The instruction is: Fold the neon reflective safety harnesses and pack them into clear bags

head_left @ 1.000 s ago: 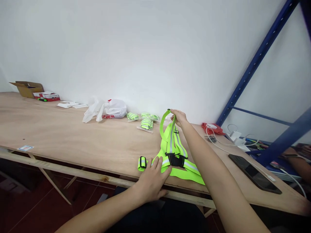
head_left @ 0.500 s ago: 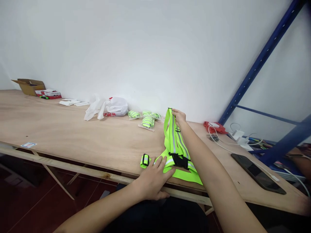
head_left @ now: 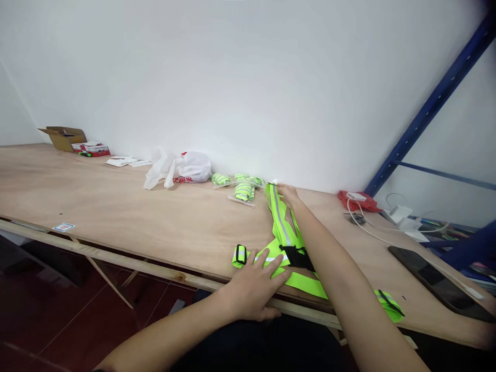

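Note:
A fluorescent yellow-green reflective vest (head_left: 284, 222) of wide straps with grey stripes lies on the wooden table (head_left: 155, 227). My left hand (head_left: 256, 287) rests flat on its waist belt near the front edge, fingers spread. To the left of those fingers is the belt's end with a black slider (head_left: 241, 253). A black buckle (head_left: 295, 257) sits on the belt, partly behind my right forearm. At the far end of the shoulder straps, my right hand (head_left: 290, 195) has its fingers closed at the strap's edge. Another belt end (head_left: 389, 306) shows right of the forearm.
Several bagged vests (head_left: 243, 190) and a white plastic bag (head_left: 191, 167) lie along the wall. Farther left are papers (head_left: 126, 161) and a cardboard box (head_left: 64, 138). To the right are a phone (head_left: 436, 281), cables, a red bag (head_left: 364, 201) and a blue rack (head_left: 430, 108).
The shoulder straps have come down flatter onto the table with my right hand. A belt end now shows at right. My left hand stays on the belt; the view has shifted slightly.

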Motion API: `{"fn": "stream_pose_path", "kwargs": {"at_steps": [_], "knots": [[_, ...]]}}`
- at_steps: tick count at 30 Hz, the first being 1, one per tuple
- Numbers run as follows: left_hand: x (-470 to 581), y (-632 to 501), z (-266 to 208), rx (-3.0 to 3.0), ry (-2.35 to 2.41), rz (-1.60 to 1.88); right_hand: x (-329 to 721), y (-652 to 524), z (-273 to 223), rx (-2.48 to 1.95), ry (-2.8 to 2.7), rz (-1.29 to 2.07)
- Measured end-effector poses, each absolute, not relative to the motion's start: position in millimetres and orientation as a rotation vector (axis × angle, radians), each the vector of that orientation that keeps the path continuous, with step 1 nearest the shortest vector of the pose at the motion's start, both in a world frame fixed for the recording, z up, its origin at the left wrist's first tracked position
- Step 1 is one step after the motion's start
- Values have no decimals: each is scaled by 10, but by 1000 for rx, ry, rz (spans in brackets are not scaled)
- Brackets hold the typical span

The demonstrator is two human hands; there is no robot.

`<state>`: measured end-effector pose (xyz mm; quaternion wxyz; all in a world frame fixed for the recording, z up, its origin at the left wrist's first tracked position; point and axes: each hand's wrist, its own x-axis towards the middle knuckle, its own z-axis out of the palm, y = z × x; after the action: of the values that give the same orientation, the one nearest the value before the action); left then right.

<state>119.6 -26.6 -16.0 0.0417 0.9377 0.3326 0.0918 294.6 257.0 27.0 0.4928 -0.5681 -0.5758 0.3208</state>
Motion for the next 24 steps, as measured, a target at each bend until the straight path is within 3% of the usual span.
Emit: {"fn": "stream_pose_path", "kwargs": {"at_steps": [8,11,17,24], "knots": [[1196,-239,-192,2814,1030,367,3492,1642,781,-1390,-1916,644],[1207,-225,-124,2736,1118,454,3782,877,839,-1278,-2359,374],[1211,-171,-67,2630,1162,572,4335,-269,195,-1414,-2423,332],[1234,-55,-17,2517,1216,585,4545,-151,-240,-1291,-2318,225]]}}
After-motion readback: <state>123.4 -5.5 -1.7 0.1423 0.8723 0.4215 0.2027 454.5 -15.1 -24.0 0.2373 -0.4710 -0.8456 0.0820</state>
